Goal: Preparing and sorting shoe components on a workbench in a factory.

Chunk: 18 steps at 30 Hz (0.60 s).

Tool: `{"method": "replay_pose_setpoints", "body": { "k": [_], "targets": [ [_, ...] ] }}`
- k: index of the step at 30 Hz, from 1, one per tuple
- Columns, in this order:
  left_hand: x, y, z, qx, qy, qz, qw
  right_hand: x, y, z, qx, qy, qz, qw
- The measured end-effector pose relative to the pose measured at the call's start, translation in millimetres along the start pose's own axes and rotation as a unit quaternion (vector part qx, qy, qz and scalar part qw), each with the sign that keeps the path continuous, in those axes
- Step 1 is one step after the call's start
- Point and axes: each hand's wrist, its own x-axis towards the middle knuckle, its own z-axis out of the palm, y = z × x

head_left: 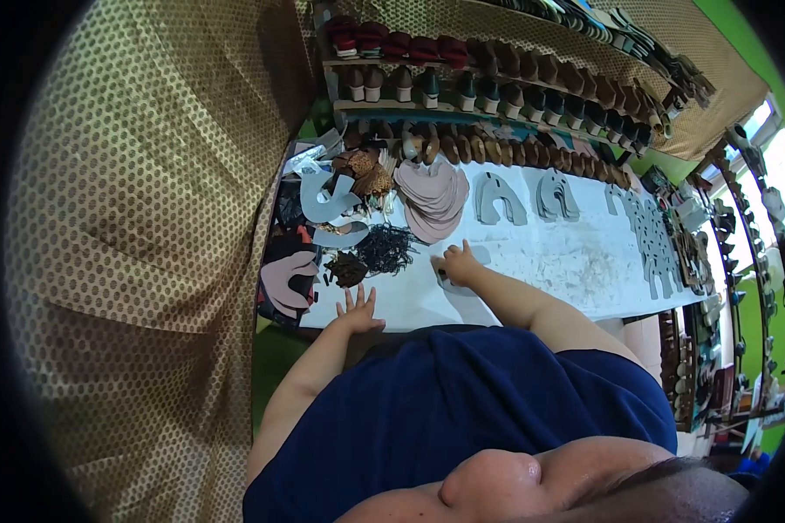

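Observation:
My left hand (356,312) is over the near edge of the white table (515,253), fingers spread and holding nothing. Just beyond its fingertips lie a small heap of dark brown pieces (347,270) and a tangle of black strips (384,248). Farther right, my right hand (460,264) is down on the table with its fingers curled over a small dark thing (438,268) that I cannot make out. A stack of pale pink curved cut pieces (432,196) lies beyond that hand. Grey U-shaped pieces (500,200) are set out to the right of the stack.
Along the back, shelves (488,113) carry rows of shoes and shoe lasts. More grey cut pieces (650,235) cover the table's right end. Pinkish curved pieces (290,283) and scraps crowd its left end. A patterned gold curtain (148,244) hangs at the left; shoe racks (750,288) stand right.

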Motion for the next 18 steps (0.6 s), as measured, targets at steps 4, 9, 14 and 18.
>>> {"method": "replay_pose_setpoints", "body": {
  "k": [4, 9, 14, 18],
  "targets": [
    [-1, 2, 6, 0.018, 0.016, -0.016, 1.0, 4, 14, 8, -0.048, 0.028, -0.062, 0.997],
    [-4, 10, 7, 0.031, 0.033, -0.045, 0.998, -4, 39, -1, 0.013, 0.046, -0.074, 0.996],
    [-10, 22, 7, 0.012, 0.075, -0.059, 0.995, -46, 107, -12, 0.158, 0.036, -0.026, 0.986],
    [-9, 29, 18, -0.035, 0.099, -0.103, 0.989, -77, 166, -35, 0.208, 0.13, 0.003, 0.97]
  ]
}}
